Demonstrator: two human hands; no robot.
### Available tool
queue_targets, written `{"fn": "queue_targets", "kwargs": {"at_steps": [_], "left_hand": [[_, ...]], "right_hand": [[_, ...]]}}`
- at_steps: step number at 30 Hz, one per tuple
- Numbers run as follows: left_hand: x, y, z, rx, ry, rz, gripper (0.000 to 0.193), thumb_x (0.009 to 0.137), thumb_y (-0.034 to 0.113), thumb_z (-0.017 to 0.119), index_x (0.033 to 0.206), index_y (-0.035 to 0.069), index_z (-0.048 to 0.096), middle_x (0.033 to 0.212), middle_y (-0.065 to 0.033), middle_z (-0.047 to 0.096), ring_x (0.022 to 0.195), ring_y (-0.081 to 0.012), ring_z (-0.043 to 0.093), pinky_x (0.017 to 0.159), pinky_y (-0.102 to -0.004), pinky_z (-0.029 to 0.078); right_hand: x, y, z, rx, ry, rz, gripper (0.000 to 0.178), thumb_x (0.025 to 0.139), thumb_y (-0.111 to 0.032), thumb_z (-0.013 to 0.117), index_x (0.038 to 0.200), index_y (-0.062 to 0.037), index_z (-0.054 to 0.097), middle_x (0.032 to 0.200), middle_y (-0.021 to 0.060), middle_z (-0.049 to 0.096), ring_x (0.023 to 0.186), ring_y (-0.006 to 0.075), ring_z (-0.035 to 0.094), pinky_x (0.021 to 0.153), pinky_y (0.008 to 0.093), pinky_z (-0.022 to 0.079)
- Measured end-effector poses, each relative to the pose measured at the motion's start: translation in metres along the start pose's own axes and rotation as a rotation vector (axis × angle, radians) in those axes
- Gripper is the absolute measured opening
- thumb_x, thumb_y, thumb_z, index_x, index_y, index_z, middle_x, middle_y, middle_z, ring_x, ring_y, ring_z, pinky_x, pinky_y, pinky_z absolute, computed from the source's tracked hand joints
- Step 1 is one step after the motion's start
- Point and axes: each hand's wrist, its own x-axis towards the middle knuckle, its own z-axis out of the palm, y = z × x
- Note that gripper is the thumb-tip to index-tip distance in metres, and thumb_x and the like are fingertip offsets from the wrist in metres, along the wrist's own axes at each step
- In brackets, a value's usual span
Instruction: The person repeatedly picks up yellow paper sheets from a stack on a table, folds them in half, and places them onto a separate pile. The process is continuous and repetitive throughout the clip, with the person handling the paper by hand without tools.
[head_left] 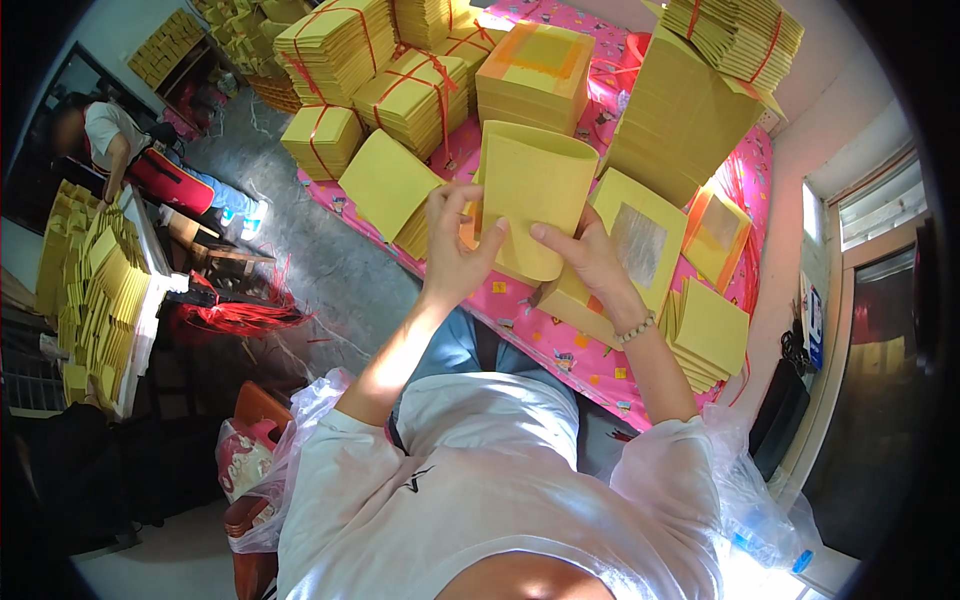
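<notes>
both hands raised over the near edge of a pink patterned cloth (560, 345) covering a low platform. left hand (452, 250) closed on the left side of a curved sheaf of yellow paper sheets (535, 205), thumb in front, fingers curled behind. right hand (590, 262) closed on the sheaf's lower right part, index finger laid flat across its face; a beaded bracelet (637, 328) circles that wrist. the sheaf is thin, matte and bowed into a shallow arch, held upright above the cloth. just right of it, on the cloth, a stack of square sheets with a silver foil centre (640, 245); at the near right edge, a fanned plain yellow stack (708, 335). toward the far edge, blocks of yellow sheets tied crosswise with red string (415, 95). loose red string (240, 315) lies on the grey floor at left.
</notes>
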Motion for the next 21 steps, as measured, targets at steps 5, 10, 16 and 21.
{"fn": "queue_targets", "kwargs": {"at_steps": [5, 10, 16, 21], "left_hand": [[0.001, 0.013, 0.005, -0.41, 0.024, -0.105, 0.052, 0.081, 0.0, 0.062, 0.127, 0.0, 0.038, 0.116, -0.0116, 0.051, 0.108, -0.0179, 0.051, 0.09, -0.0327, 0.043], [0.003, 0.026, 0.002, -0.608, -0.116, -0.135, 0.052, 0.084, -0.004, 0.053, 0.132, -0.001, 0.033, 0.122, -0.0131, 0.049, 0.115, -0.0175, 0.047, 0.098, -0.0322, 0.038], [-0.001, 0.031, 0.002, -0.556, -0.16, -0.13, 0.042, 0.089, -0.001, 0.047, 0.129, -0.001, 0.036, 0.12, -0.0091, 0.049, 0.114, -0.0133, 0.045, 0.1, -0.0286, 0.034], [-0.003, 0.036, 0.001, -0.573, -0.163, -0.173, 0.031, 0.093, 0.005, 0.047, 0.123, 0.0, 0.041, 0.115, -0.0064, 0.051, 0.109, -0.0101, 0.047, 0.095, -0.026, 0.037]], "right_hand": [[-0.005, -0.003, 0.003, 0.001, 0.009, 0.005, 0.044, 0.081, -0.016, 0.071, 0.119, -0.0004, 0.054, 0.111, 0.0068, 0.063, 0.098, 0.0117, 0.06, 0.085, 0.0274, 0.049], [-0.006, 0.003, 0.001, 0.073, 0.045, 0.056, 0.043, 0.082, -0.016, 0.071, 0.118, 0.0014, 0.054, 0.11, 0.0094, 0.063, 0.096, 0.0123, 0.061, 0.083, 0.0274, 0.05], [-0.012, 0.001, 0.01, 0.057, 0.119, -0.023, 0.048, 0.082, -0.014, 0.071, 0.122, 0.0018, 0.049, 0.112, 0.01, 0.062, 0.098, 0.0142, 0.061, 0.084, 0.028, 0.05], [-0.013, 0.004, 0.009, 0.026, 0.114, -0.058, 0.048, 0.083, -0.013, 0.071, 0.122, 0.0019, 0.048, 0.111, 0.0096, 0.062, 0.098, 0.0142, 0.061, 0.083, 0.0275, 0.05]]}}
